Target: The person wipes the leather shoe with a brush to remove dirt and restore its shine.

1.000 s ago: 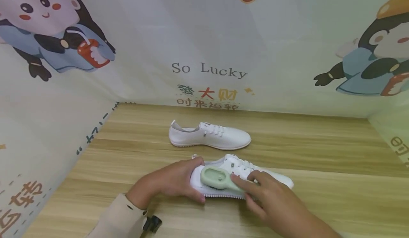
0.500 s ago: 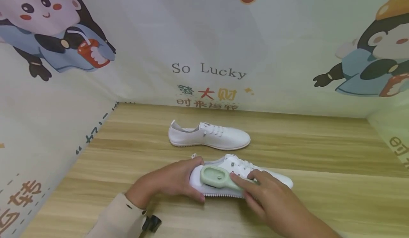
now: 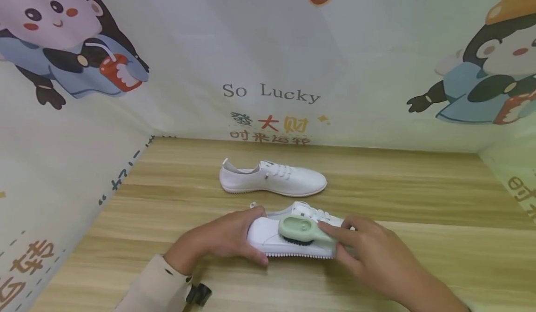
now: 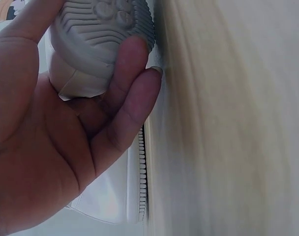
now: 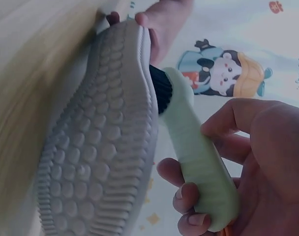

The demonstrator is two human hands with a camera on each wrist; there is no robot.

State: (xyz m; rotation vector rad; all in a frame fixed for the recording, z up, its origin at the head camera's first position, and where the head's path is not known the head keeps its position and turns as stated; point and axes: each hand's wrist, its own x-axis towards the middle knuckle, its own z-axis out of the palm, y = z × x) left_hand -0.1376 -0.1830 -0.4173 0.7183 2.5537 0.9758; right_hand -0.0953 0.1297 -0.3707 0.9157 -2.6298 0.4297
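My left hand (image 3: pixel 230 237) grips the heel of a white lace-up shoe (image 3: pixel 264 237), which is tilted so that its side faces up toward me. The left wrist view shows fingers curled round the heel end, against the ridged sole (image 4: pixel 85 29). A pale green brush (image 3: pixel 307 228) with dark bristles (image 5: pixel 162 88) is held by the handle in my right hand (image 3: pixel 377 256). Its bristles touch the shoe's side, below the laces. In the right wrist view, fingers wrap the handle, and the shoe's bumpy grey sole (image 5: pixel 90 142) shows. My right hand covers the toe in the head view.
A second white shoe (image 3: pixel 272 179) stands upright behind the first on the wood-grain table (image 3: pixel 418 186). Printed cloth walls (image 3: pixel 356 70) rise at the back and both sides. A small black object (image 3: pixel 198 294) is by the left sleeve (image 3: pixel 155 286).
The brush and my right hand have moved right along the shoe's side, from near the heel toward the middle. My left hand stays at the heel. The head view has shifted slightly.
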